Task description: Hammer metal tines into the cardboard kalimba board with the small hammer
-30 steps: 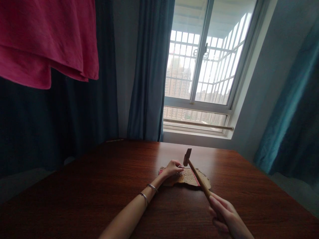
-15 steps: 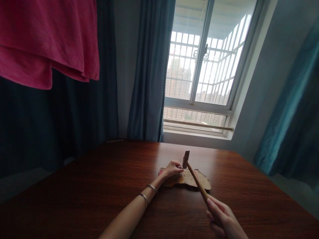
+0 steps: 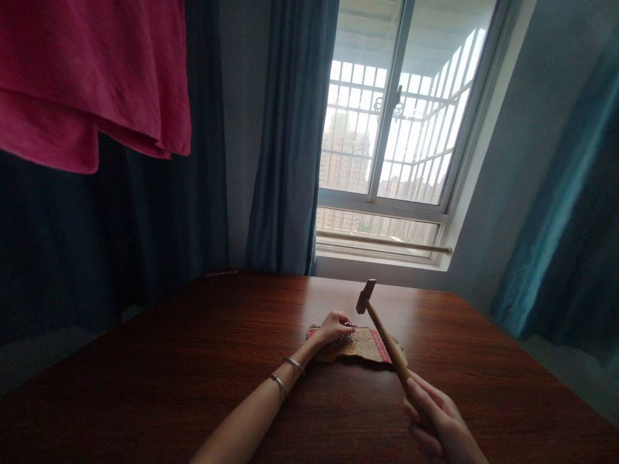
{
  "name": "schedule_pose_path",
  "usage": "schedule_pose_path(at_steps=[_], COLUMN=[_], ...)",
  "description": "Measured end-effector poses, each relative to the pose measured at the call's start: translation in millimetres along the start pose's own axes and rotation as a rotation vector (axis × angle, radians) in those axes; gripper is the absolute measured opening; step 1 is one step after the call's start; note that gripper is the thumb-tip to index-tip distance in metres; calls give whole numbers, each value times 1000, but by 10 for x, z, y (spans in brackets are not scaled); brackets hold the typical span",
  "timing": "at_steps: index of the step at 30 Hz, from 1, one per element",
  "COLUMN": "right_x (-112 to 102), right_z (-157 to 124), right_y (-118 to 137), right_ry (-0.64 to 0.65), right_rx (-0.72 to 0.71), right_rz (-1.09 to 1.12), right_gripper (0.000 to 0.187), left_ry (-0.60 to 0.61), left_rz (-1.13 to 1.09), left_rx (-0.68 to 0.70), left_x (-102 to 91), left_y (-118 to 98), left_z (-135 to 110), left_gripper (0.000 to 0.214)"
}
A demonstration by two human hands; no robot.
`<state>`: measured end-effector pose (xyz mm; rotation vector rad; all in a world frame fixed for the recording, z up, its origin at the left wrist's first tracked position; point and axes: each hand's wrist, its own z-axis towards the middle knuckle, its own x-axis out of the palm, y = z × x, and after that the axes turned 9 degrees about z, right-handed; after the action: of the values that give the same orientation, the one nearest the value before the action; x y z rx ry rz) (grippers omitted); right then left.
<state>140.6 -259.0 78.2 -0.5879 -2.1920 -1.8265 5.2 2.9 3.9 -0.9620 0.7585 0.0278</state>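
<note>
My right hand (image 3: pixel 438 419) is wrapped round the wooden handle of a hammer (image 3: pixel 388 342). The hammer's dark head is raised, slightly beyond and to the right of my left fingers. Flat on the table lies a torn-edged piece of cardboard (image 3: pixel 363 346), tan with many dark dots or small holes and red bands. My left hand (image 3: pixel 333 327) rests over its left part, thumb and fingers pinched together. Whatever sits in that pinch is too small to make out. Two silver bangles (image 3: pixel 286 377) circle my left forearm.
The brown wooden table (image 3: pixel 203 348) reaches towards a barred window (image 3: pixel 387 129). Blue curtains (image 3: pixel 285 161) hang by the window and at the right. A pink cloth (image 3: pixel 91 84) hangs at the upper left.
The hammer head has lifted up and slightly right, away from my left fingers. My right hand has shifted slightly right. My left hand stays on the cardboard.
</note>
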Motion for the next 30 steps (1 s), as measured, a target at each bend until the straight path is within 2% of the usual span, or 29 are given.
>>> schedule_pose_path(at_steps=[4,9,21,30], right_x=[8,20,84,48], right_z=[41,19,-13,51], right_y=[-47,-3,11,-106], right_ry=[-38,-19,-35,-58], right_rx=[50,32,8,20], right_rz=[7,-2,-11,-8], right_gripper=[49,36,52,51], left_ry=[8,-12,-15,10], left_rz=[-6,-22,-21,-1], left_rx=[12,23,29,2], left_x=[-10,14,6,10], left_y=[-14,27,25,10], left_z=[-2,5,8,17], left_gripper=[22,23,25,24])
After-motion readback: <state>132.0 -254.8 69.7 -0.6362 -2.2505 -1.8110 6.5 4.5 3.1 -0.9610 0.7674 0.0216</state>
